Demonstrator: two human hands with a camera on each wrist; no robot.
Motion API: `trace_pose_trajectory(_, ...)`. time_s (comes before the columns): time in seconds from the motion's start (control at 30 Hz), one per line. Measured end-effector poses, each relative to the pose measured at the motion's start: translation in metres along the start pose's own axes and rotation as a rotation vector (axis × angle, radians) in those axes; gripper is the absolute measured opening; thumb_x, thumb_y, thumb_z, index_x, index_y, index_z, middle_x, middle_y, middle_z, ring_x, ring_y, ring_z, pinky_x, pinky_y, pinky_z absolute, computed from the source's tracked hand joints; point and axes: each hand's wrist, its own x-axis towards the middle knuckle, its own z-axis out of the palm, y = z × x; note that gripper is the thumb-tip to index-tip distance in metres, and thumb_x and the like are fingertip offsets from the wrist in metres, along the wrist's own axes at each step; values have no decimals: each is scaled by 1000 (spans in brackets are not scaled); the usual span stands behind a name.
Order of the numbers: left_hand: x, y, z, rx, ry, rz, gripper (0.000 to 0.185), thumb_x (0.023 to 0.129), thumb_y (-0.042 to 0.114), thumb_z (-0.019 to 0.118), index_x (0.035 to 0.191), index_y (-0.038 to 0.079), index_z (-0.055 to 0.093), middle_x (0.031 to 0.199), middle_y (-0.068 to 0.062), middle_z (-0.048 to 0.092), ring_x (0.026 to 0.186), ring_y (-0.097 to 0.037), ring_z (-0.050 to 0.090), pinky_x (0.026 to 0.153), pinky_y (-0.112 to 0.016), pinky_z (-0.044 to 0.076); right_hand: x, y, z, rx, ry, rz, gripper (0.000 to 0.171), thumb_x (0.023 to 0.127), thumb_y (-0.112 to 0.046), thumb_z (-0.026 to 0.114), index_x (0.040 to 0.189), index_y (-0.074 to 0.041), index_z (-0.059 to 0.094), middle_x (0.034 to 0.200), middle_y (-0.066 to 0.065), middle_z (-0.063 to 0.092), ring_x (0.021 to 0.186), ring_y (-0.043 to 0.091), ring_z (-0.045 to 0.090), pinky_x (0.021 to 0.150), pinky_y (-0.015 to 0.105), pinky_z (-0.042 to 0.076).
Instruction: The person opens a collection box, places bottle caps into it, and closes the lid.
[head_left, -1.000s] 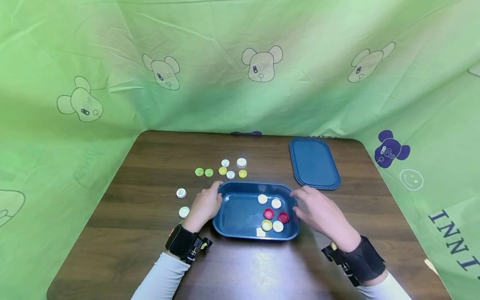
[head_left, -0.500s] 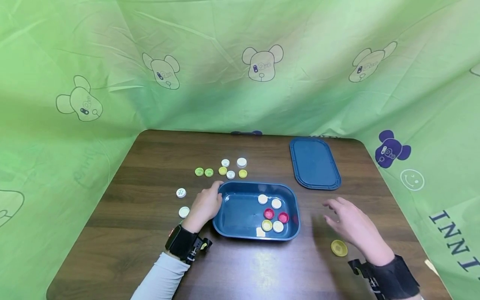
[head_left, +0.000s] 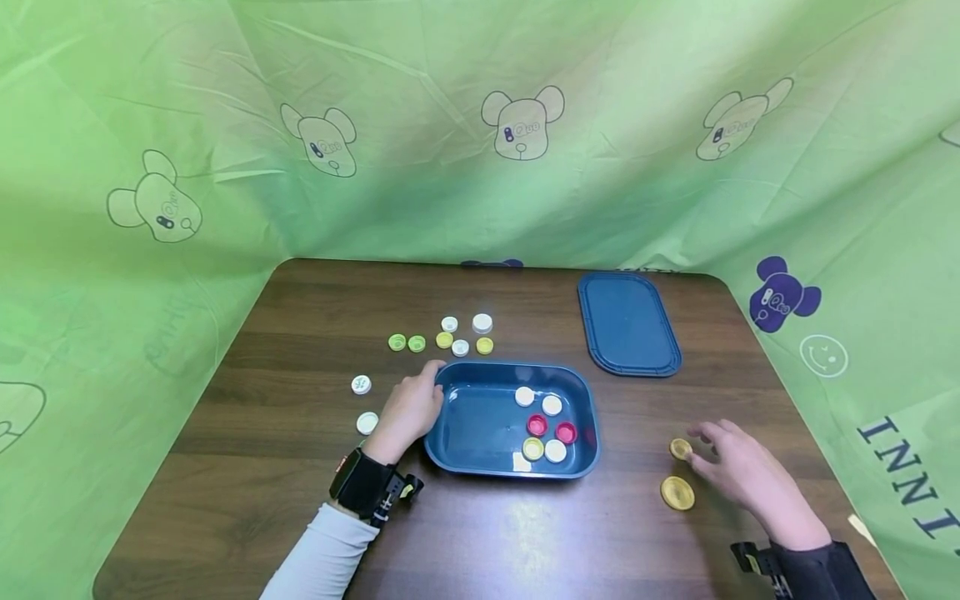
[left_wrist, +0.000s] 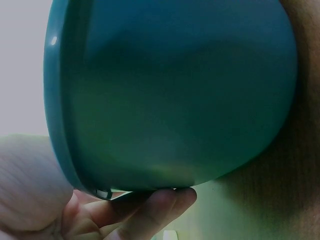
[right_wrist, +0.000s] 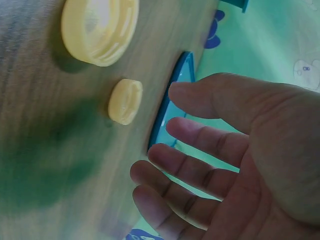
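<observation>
My left hand (head_left: 409, 410) grips the left end of a blue tray (head_left: 474, 417), fingers against its outer wall in the left wrist view and the palm side at its rim. Inside the tray, toward the right, lie white, red and yellow bottle caps (head_left: 566, 432). To the right of the tray, my right hand (head_left: 752, 477) hovers with fingers loosely extended and nothing between them. Its fingertips are beside a small yellow cap (right_wrist: 125, 102) on the table. A larger yellow cap (right_wrist: 100, 31) lies nearer to me, hollow side up.
Beyond the tray are several white, yellow and light green caps (head_left: 460, 347). Two white caps (head_left: 367, 423) lie left of it, near my left hand. A flat blue lid (head_left: 630, 325) rests at the back right. Green printed cloth (head_left: 420, 200) surrounds the wooden table (head_left: 247, 500).
My right hand has left the tray's right end and moved right and toward me. Both yellow caps there have come into view. My left hand and the tray keep their place.
</observation>
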Motion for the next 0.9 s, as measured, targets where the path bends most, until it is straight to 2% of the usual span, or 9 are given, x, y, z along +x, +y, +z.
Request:
trace_pose_trajectory(0.23, -1, 0, -1, -4, -3, -4, 40, 104, 15, 54, 144, 10, 50, 112, -22, 71, 75, -30, 67, 66, -46, 54, 0, 2, 7, 2, -33, 18, 42, 80, -18, 80, 115, 2, 67, 102, 20, 64, 92, 39, 65, 78, 59, 51)
trace_pose_trajectory(0.5, -2, 1, -1, -11, -8, -5, 41, 104, 14, 53, 144, 10, 50, 112, -21, 71, 71, -28, 65, 63, -44, 52, 3, 2, 13, -9, -25, -11, 45, 80, -17, 81, 118, 3, 66, 113, 26, 64, 104, 49, 62, 85, 63, 49)
trace_pose_trajectory(0.9, -2, 2, -1, -10, -16, -16, 41, 104, 15, 54, 145, 10, 49, 113, -21, 71, 69, -25, 64, 60, -41, 51, 9, 0, 16, -34, -92, 5, 38, 81, -11, 79, 116, 1, 67, 119, 31, 62, 111, 56, 57, 88, 66, 47)
